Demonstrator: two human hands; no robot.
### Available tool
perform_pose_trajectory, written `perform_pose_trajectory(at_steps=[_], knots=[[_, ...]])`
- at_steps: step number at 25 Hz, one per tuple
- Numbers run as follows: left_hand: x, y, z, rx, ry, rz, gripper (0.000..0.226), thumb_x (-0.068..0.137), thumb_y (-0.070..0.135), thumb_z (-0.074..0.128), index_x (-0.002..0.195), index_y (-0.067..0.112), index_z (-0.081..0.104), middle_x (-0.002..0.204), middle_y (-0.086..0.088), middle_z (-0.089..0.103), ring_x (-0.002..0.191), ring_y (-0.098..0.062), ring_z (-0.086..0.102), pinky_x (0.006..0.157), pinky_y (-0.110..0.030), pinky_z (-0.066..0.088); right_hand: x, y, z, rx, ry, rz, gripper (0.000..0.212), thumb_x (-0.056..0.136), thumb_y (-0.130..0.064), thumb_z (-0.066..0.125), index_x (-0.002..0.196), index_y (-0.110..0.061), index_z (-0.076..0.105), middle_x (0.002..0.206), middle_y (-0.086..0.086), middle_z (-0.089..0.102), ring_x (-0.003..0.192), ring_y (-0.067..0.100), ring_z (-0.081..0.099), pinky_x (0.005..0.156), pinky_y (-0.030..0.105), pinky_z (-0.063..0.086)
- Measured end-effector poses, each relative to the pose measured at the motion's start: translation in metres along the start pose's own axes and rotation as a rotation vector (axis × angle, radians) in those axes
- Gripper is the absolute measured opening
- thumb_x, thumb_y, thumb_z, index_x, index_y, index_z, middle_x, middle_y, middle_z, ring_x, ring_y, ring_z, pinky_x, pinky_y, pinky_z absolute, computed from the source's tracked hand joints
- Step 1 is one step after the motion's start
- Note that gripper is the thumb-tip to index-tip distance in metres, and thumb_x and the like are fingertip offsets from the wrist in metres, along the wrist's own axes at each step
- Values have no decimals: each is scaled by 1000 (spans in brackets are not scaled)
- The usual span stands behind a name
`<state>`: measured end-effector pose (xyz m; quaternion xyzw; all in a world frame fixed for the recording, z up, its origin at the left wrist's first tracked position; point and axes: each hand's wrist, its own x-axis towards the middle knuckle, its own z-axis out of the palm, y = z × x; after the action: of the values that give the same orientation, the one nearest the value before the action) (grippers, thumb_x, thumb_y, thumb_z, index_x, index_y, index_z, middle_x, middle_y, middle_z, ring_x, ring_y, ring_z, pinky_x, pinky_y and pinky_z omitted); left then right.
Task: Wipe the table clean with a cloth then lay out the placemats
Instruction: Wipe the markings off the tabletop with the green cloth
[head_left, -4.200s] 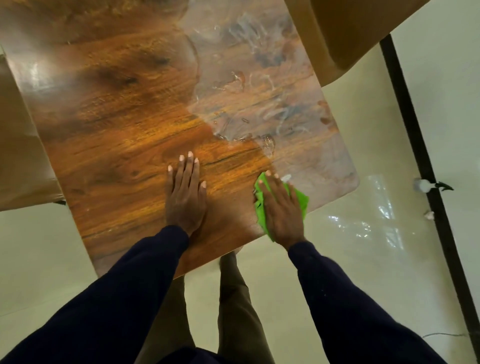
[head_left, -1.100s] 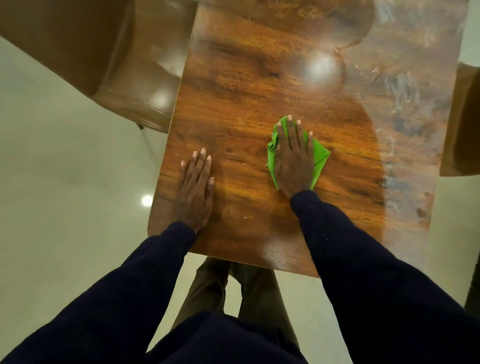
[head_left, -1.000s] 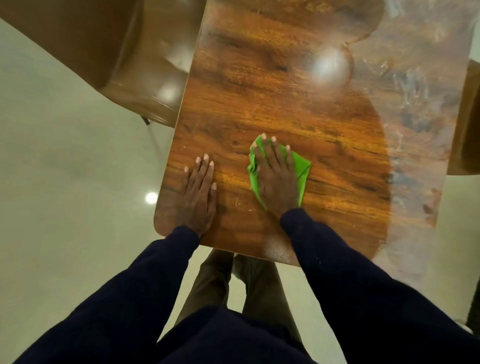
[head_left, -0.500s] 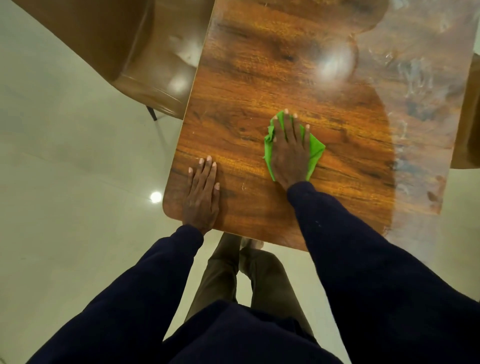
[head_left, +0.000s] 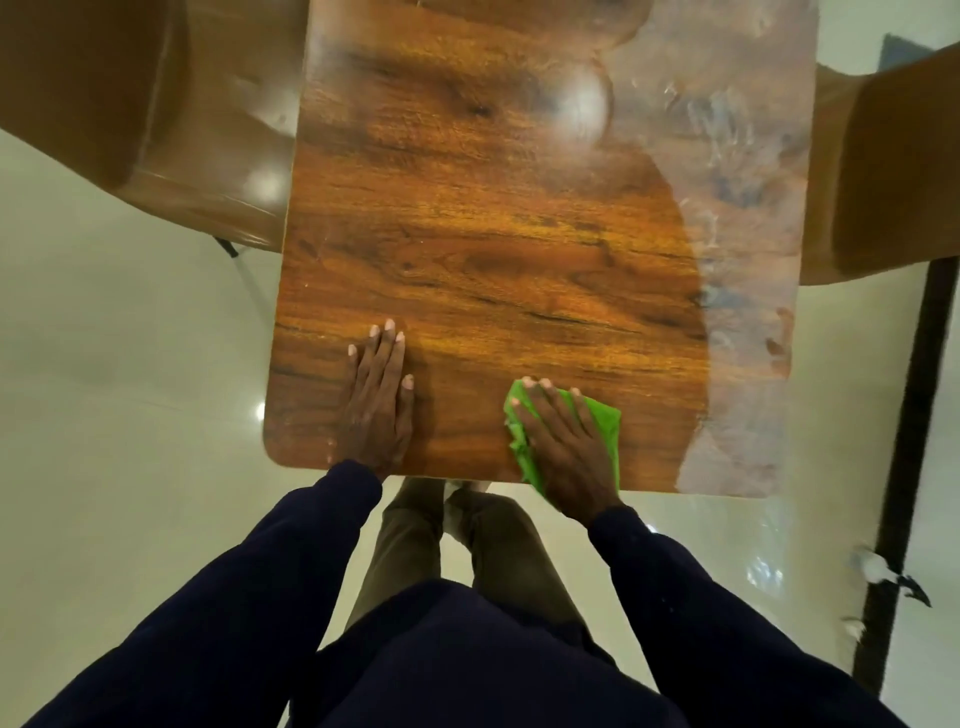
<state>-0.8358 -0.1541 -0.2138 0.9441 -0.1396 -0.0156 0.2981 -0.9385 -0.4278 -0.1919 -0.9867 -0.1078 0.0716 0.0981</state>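
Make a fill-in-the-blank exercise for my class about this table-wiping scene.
1. The right hand presses a ____ cloth onto the table.
2. The left hand lies flat on the table and holds ____.
3. Beside the table stand ____ chairs, one on each side.
Missing words: green; nothing; two.

Brown chair (head_left: 156, 130), glossy pale floor (head_left: 104, 415)

cloth (head_left: 605, 422): your right hand (head_left: 563, 452) is covering most of it
table (head_left: 493, 234): the top edge is cutting off its far end
chair (head_left: 130, 104): the left edge is cutting it off
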Motion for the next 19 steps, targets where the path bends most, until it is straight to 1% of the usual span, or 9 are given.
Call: perform_pose_trajectory(at_steps=[2,4,6,7,9,11,13,17,19], knots=[[7,13,4,-20,-37,27,55,114,26,31,164,3,30,174,-15,26,164,-29,19,134,-52,10,-8,41,-13,-5,15,225,69,103,-27,64,163,-11,35,174,14,21,162,34,17,127,64,18],[19,29,11,-32,-72,71,55,114,25,31,165,5,28,175,-14,24,164,-27,16,134,-49,7,15,77,-27,2,76,470,60,108,-26,46,164,-11,33,174,14,20,162,33,16,126,64,18],[31,52,23,-38,-103,114,54,115,24,31,166,6,27,175,-13,22,164,-26,14,135,-47,5,47,94,-35,19,152,614,56,111,-24,30,165,-12,31,175,12,21,162,32,16,128,61,16],[36,65,31,-49,-119,142,54,115,24,31,166,7,26,175,-12,22,165,-26,14,135,-47,4,56,96,-35,15,169,631,55,111,-25,28,165,-14,31,174,11,22,162,31,17,129,60,15],[45,91,49,-79,-154,204,54,114,24,32,165,6,27,175,-13,23,165,-26,14,135,-47,5,51,87,-26,18,153,555,56,111,-29,29,164,-14,32,174,13,23,162,33,18,129,60,14],[48,123,70,-87,-190,271,54,114,23,33,164,4,31,174,-14,26,164,-26,16,134,-48,7,13,70,-15,30,104,423,61,109,-38,37,164,-13,32,174,14,23,162,35,17,130,61,12],[45,156,92,-95,-216,337,54,113,21,36,163,2,34,173,-15,28,163,-29,19,134,-50,11,-41,68,-11,57,77,382,65,107,-44,41,165,-15,30,174,13,21,162,33,16,130,60,12],[38,206,130,-82,-267,377,54,112,18,42,164,3,32,175,-14,24,164,-28,16,134,-50,7,-119,132,-21,79,103,568,58,109,-34,38,164,-17,33,173,10,25,160,32,24,130,54,13],[37,224,144,-52,-246,335,55,112,18,43,164,2,32,175,-15,24,164,-28,16,134,-49,6,-122,181,-32,88,118,660,58,108,-31,30,164,-15,35,173,11,25,161,31,22,130,58,15]])
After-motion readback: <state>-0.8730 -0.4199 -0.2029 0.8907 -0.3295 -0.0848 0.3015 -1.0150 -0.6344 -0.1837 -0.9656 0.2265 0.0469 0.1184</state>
